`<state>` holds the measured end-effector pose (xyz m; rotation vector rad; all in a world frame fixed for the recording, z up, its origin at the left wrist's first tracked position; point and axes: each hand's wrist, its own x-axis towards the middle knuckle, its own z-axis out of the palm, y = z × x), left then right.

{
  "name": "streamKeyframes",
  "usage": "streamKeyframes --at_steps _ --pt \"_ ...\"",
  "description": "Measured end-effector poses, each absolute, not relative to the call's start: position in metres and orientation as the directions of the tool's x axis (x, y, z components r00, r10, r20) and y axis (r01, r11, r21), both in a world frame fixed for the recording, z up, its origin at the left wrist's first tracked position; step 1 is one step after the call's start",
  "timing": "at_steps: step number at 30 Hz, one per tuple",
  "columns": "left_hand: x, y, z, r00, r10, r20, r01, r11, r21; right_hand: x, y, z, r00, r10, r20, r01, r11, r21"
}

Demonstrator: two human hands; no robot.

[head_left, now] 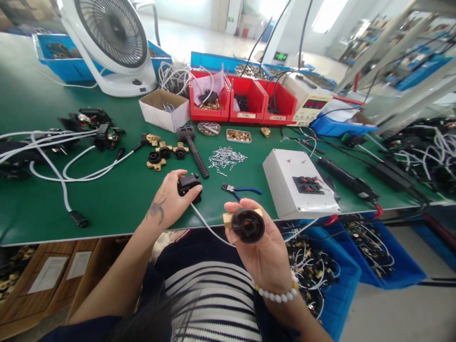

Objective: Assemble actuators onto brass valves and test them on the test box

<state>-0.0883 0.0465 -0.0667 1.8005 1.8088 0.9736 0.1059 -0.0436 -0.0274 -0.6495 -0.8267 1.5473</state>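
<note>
My left hand (173,197) is closed around a black plastic housing (190,185) at the table's front edge. A white cable (208,225) runs from that housing toward my right wrist. Raised in front of my body, my right hand (263,251) grips a brass valve fitting with a round black collar (248,225), its open end facing up at me. Several similar brass fittings (164,151) lie beyond my left hand. Next to them rests a black rubber mallet (194,152). Blue-handled cutters (242,190) and a heap of metal clips (228,157) are between my hands and the bins.
A grey box with switches (285,171) stands on the right, near a black electric screwdriver (349,180). Red bins (245,99), a white carton (166,111) and a fan (117,42) line the back. White-cabled parts (71,175) spread over the left. Blue crates (338,304) sit below the table.
</note>
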Motion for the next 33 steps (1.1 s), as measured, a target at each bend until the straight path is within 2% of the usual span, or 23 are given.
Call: streamKeyframes --at_steps 4,9,11,12,14,16,17,19,22,24,27,29,33 --pt "-0.089 0.041 -0.075 -0.089 0.994 0.055 0.621 0.012 0.784 0.106 -0.043 -0.026 -0.145 0.989 -0.020 -0.590 -0.102 -0.801" --pt "-0.077 0.014 -0.073 0.091 0.978 0.185 0.516 -0.205 0.832 0.101 -0.038 -0.033 -0.247 0.949 -0.198 -0.556 -0.306 -0.773" --pt "-0.071 0.010 -0.072 0.134 0.978 0.159 0.435 -0.203 0.878 0.099 -0.037 -0.036 -0.290 0.932 -0.219 -0.543 -0.349 -0.764" --pt "-0.069 0.010 -0.071 0.121 0.986 0.115 0.348 -0.150 0.925 0.099 -0.038 -0.036 -0.304 0.926 -0.222 -0.536 -0.359 -0.764" --pt "-0.064 0.015 -0.068 0.073 0.997 -0.017 0.045 0.014 0.999 0.099 -0.039 -0.037 -0.322 0.918 -0.229 -0.515 -0.374 -0.771" --pt "-0.061 0.022 -0.062 0.076 0.986 -0.149 -0.291 0.165 0.942 0.099 -0.042 -0.036 -0.327 0.914 -0.239 -0.498 -0.382 -0.779" --pt "-0.060 0.024 -0.059 0.094 0.977 -0.189 -0.401 0.211 0.891 0.099 -0.043 -0.036 -0.325 0.915 -0.241 -0.491 -0.381 -0.783" --pt "-0.057 0.026 -0.050 0.121 0.972 -0.202 -0.492 0.235 0.838 0.098 -0.044 -0.037 -0.303 0.923 -0.239 -0.474 -0.363 -0.802" --pt "-0.054 0.019 -0.037 0.059 0.996 -0.063 -0.422 0.082 0.903 0.095 -0.046 -0.038 -0.241 0.947 -0.211 -0.430 -0.300 -0.851" --pt "-0.054 0.010 -0.029 0.002 0.994 0.111 -0.275 -0.106 0.955 0.094 -0.047 -0.038 -0.201 0.966 -0.165 -0.405 -0.235 -0.884" --pt "-0.055 -0.003 -0.022 -0.007 0.941 0.339 -0.022 -0.339 0.941 0.096 -0.049 -0.034 -0.198 0.975 -0.103 -0.406 -0.177 -0.897" --pt "-0.056 -0.008 -0.019 -0.003 0.913 0.409 0.051 -0.408 0.911 0.098 -0.050 -0.030 -0.257 0.961 -0.101 -0.434 -0.208 -0.876" --pt "-0.053 -0.010 -0.020 -0.056 0.900 0.433 -0.018 -0.435 0.900 0.100 -0.053 -0.026 -0.333 0.937 -0.102 -0.483 -0.262 -0.835"
